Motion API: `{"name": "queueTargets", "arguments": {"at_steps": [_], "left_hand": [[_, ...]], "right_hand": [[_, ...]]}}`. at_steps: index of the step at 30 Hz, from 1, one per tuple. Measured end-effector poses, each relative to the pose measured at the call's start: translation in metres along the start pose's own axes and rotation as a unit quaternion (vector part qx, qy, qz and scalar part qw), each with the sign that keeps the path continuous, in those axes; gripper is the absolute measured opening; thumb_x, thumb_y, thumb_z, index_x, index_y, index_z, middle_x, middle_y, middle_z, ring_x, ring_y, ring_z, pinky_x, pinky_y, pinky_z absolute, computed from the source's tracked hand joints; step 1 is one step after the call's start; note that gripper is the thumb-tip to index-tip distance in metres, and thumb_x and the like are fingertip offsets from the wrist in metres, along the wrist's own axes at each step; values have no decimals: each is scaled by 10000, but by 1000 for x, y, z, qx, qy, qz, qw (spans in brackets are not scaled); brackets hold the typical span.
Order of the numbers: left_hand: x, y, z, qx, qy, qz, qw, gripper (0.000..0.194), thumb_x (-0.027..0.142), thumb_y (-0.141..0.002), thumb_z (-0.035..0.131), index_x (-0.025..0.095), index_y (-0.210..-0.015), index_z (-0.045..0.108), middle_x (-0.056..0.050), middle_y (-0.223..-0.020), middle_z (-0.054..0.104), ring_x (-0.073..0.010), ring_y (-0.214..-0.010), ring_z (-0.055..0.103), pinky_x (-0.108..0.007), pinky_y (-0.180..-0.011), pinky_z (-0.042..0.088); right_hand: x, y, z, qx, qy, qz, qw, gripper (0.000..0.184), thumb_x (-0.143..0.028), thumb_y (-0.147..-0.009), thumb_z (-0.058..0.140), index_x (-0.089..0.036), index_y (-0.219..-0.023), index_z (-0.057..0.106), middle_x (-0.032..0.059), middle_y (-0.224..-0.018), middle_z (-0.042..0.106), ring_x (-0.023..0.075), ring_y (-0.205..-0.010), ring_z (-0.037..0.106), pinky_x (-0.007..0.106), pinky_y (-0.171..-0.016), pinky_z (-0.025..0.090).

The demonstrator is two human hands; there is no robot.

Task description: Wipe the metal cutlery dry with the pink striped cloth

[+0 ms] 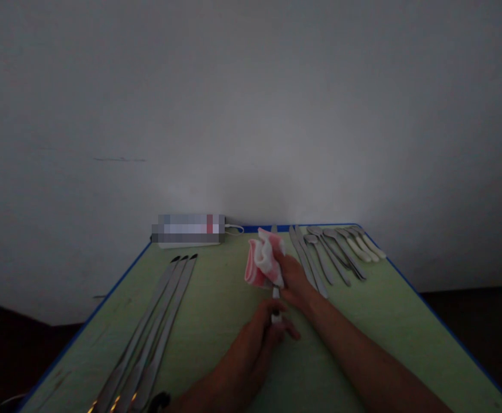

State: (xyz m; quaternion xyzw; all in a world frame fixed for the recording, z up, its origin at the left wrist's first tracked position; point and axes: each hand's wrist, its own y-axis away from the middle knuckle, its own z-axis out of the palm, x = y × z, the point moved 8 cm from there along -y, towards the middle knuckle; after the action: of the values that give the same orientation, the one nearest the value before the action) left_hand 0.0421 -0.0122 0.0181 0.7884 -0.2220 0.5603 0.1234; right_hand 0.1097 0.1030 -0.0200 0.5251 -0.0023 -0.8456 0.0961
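My left hand (265, 328) is closed round the white handle of a table knife (275, 298) near the middle of the green table (216, 310). My right hand (293, 281) grips a pink and white cloth (263, 261), which is wrapped over the knife's blade. The blade tip pokes out beyond the cloth toward the wall. The two hands are close together, left nearer to me, right farther away.
Several spoons and knives (334, 252) lie in a row at the far right of the table. Three long metal skewers (156, 327) lie at the left. A white box with a cord (188, 232) sits at the far edge against the wall. The table has blue edges.
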Motion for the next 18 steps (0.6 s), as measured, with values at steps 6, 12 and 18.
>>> {"name": "queueTargets", "arguments": {"at_steps": [6,12,18], "left_hand": [[-22,-11,-27,138,93,-69,984,207,368,-899,411,194,-1010,402,-8,-768,626,-122,-588,528,-225,-534,414],[-20,-12,-26,102,8,-92,990,333,411,-896,409,168,-730,565,38,-586,542,-91,-470,447,-206,-485,354],[-24,-14,-29,128,70,-84,986,315,416,-898,402,170,-741,522,24,-641,573,-84,-448,463,-207,-465,394]], "right_hand": [[6,-7,-11,42,-77,-2,996,367,-543,-691,633,-184,-674,560,-39,-498,489,89,-435,400,222,-430,327],[-1,-4,0,33,-105,-24,994,405,-561,-719,584,-171,-817,631,27,-691,642,141,-602,553,255,-567,428],[-5,5,22,-98,-90,-12,991,318,-372,-681,658,-166,-923,642,37,-812,678,157,-692,600,258,-639,456]]}}
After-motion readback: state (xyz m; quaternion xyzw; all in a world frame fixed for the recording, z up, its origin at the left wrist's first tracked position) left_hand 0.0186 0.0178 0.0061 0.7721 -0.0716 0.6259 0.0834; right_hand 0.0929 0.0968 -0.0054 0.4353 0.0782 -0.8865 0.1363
